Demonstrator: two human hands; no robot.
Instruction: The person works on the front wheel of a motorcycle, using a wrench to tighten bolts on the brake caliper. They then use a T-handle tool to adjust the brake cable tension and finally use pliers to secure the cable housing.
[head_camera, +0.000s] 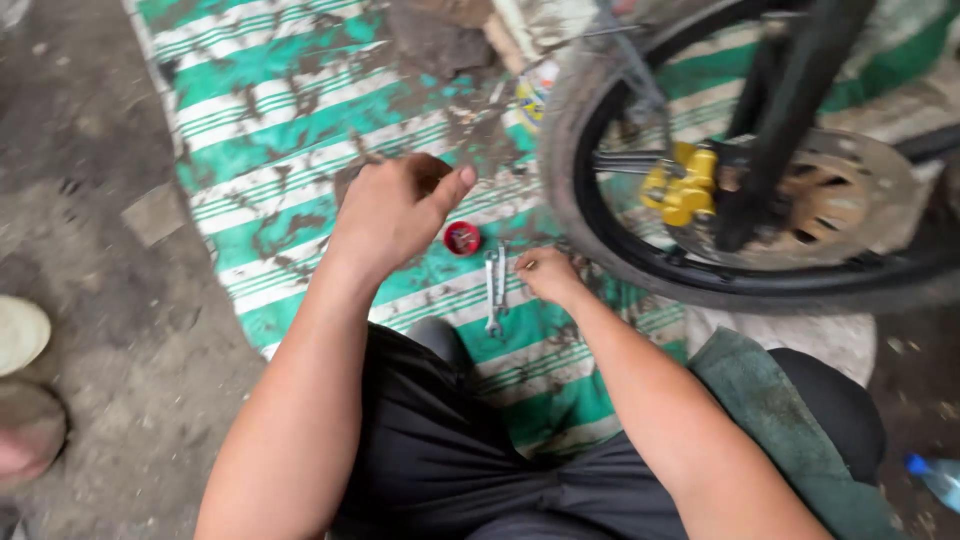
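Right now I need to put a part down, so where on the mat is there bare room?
Free: the mat up left of the left hand. Crowded: between right hand and wheel, where wrenches and red cap lie.

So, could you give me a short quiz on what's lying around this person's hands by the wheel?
1. True or false: the spanners lie on the striped mat.
2. What colour is the small cap between the left hand and the right hand?
3. The yellow brake caliper sits: A) on the wheel, B) on the mat, C) in a hand?

Key: 1 true; 2 red; 3 A.
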